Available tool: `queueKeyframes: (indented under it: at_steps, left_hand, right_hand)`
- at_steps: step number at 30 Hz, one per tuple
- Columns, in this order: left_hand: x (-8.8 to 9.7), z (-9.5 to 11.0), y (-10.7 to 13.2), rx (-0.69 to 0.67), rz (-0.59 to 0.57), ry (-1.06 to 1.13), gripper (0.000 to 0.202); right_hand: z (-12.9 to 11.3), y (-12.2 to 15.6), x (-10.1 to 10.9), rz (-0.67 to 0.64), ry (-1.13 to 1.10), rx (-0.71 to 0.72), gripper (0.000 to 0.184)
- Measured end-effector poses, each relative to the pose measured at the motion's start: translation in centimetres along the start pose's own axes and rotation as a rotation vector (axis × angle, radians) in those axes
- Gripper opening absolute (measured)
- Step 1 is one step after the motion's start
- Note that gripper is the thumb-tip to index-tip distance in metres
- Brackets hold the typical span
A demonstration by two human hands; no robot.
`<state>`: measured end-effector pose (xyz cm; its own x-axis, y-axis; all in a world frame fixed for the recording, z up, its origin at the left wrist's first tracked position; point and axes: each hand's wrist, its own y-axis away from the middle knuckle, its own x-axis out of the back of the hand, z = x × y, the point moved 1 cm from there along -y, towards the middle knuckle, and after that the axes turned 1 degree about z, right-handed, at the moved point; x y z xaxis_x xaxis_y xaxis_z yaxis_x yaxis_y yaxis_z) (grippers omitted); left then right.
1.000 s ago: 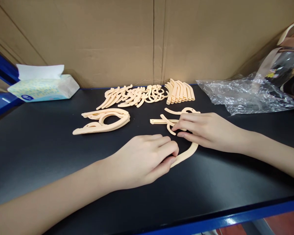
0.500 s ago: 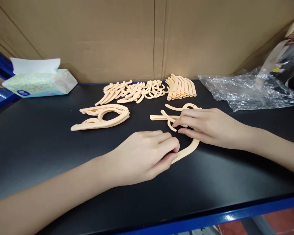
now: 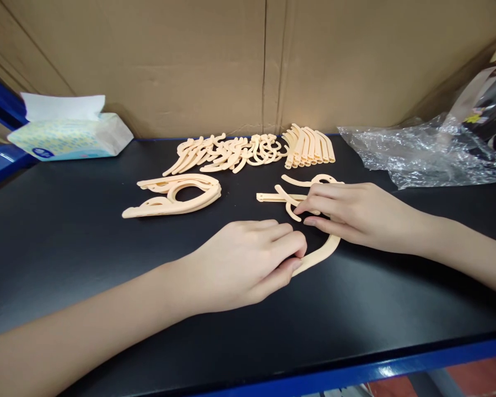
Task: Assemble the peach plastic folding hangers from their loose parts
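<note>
My left hand (image 3: 252,264) is closed, thumb and fingers pinching one end of a curved cream plastic hanger arm (image 3: 320,257). The arm's other end runs under my right hand (image 3: 351,215), where it is hidden. That hand is low over the table, palm down, with a gap between thumb and forefinger. Its forefinger touches small curved cream pieces (image 3: 289,201), which lie crossed over a straight cream piece (image 3: 268,197). Just behind the knuckles lies another hanger part with a loop (image 3: 301,181), partly covered.
Folded cream hangers (image 3: 182,205) lie to the left. Along the back are a pile of small curved parts (image 3: 231,154) and a row of hollow arms (image 3: 310,148). A tissue pack (image 3: 74,135) sits back left, crumpled clear plastic (image 3: 430,151) back right. A cardboard wall (image 3: 182,66) stands behind.
The view has shifted slightly, so everything appears a little further right. Both hands keep the same pose, and no part has visibly moved on the table.
</note>
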<state>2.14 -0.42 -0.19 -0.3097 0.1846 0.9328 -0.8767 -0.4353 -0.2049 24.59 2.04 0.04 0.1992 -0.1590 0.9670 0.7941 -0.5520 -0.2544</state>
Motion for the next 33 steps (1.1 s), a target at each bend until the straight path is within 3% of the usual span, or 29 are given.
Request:
queueKeyframes:
  at_steps: [11, 16, 27, 33]
  left_hand:
    - [0.1, 0.0, 0.0, -0.003, -0.003, 0.005, 0.021]
    - [0.2, 0.1, -0.1, 0.002, -0.003, 0.017, 0.021]
    - [0.3, -0.1, 0.0, 0.008, -0.012, 0.029, 0.021]
    - [0.4, -0.1, 0.0, 0.015, -0.016, 0.051, 0.021]
  right_hand:
    - [0.1, 0.0, 0.0, 0.003, -0.037, -0.02, 0.021]
    - [0.2, 0.2, 0.0, 0.078, -0.026, -0.054, 0.019]
    - [0.0, 0.3, 0.5, 0.264, 0.047, 0.025, 0.014]
    - [-0.2, 0.5, 1.2, 0.285, 0.044, -0.063, 0.017]
